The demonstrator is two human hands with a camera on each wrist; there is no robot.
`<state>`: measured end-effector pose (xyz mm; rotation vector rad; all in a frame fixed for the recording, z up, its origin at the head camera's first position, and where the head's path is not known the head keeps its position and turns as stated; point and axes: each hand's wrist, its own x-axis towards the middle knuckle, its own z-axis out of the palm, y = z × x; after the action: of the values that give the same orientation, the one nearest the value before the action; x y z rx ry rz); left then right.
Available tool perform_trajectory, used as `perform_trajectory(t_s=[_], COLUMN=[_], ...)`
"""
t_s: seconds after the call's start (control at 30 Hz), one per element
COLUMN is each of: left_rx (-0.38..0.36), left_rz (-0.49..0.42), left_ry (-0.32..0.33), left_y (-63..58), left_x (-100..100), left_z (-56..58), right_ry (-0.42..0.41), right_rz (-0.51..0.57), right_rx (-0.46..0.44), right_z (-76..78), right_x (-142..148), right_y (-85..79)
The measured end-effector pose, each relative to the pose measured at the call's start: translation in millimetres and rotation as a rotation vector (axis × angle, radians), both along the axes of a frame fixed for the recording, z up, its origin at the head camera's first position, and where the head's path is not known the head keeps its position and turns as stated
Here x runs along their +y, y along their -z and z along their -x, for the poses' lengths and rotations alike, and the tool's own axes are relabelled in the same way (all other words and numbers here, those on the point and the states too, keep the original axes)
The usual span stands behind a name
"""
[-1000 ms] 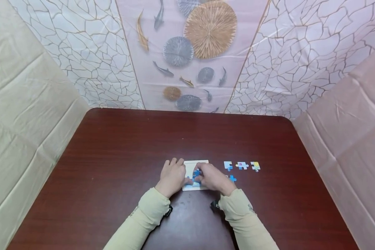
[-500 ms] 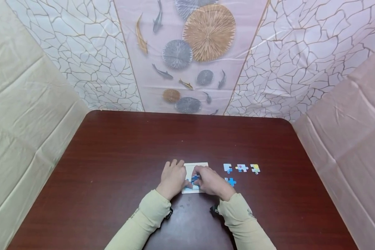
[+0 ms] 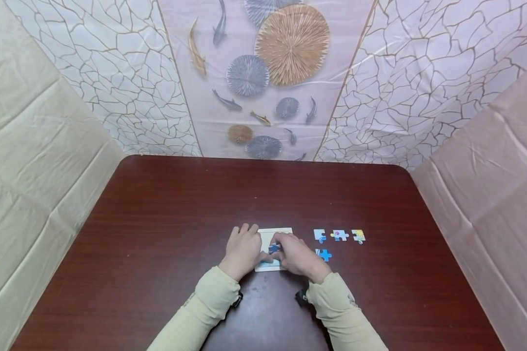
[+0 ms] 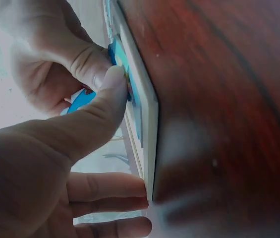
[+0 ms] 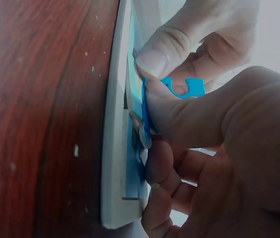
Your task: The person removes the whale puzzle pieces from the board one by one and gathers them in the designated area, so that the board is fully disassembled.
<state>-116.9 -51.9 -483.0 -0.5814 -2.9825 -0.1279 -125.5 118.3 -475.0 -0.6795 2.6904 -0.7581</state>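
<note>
Right hand [image 3: 297,254]: grip pinching a blue puzzle piece [image 3: 274,249] at the white tray [image 3: 268,237], well short of the desk [image 3: 180,209]'s far edge. Left hand [image 3: 242,249]: grip loose, thumb touching inside the tray.

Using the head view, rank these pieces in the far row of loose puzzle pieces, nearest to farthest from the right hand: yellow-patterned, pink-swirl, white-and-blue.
From the right hand:
1. White-and-blue piece, at the row's left end.
2. Pink-swirl piece, in the middle.
3. Yellow-patterned piece, at the right end.
</note>
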Motion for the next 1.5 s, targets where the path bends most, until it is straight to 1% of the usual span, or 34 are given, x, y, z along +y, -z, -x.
perform_trajectory(t_s=[0.17, 0.33, 0.57, 0.7, 0.83, 1.0, 1.13, 1.33, 1.5], left_rx=[-0.003, -0.01, -0.029, -0.019, -0.018, -0.026, -0.027, -0.059, -0.086], left_rz=[0.016, 0.029, 0.047, 0.054, 0.057, 0.062, 0.064, 0.072, 0.089], left_ry=[-0.013, -0.019, -0.024, -0.024, -0.029, -0.035, -0.034, -0.042, -0.055], left_y=[-1.5, -2.9, -3.3, -4.2, -5.4, -6.9, -8.1, -9.0, -9.0], left_x=[2, 3, 4, 6, 8, 9, 9, 10, 11], left_z=[-0.7, -1.5, -0.5, 0.6, 1.5, 1.4, 0.8, 1.3, 1.9], right_ry=[-0.012, -0.03, -0.007, -0.006, -0.016, -0.033, -0.035, -0.058, -0.055], right_rz=[0.058, 0.055, 0.036, 0.039, 0.058, 0.114, 0.121, 0.12, 0.13], right_rx=[0.018, 0.019, 0.02, 0.029, 0.035, 0.027, 0.027, 0.028, -0.003], right_z=[-0.1, 0.0, -0.7, -1.6, -2.3, -1.6, -1.0, 0.4, 1.0], right_x=[2, 2, 1, 0, 1, 4, 5, 6, 7], right_y=[1.3, 1.2, 1.3, 2.1, 1.8, 3.1, 4.4, 5.8, 4.6])
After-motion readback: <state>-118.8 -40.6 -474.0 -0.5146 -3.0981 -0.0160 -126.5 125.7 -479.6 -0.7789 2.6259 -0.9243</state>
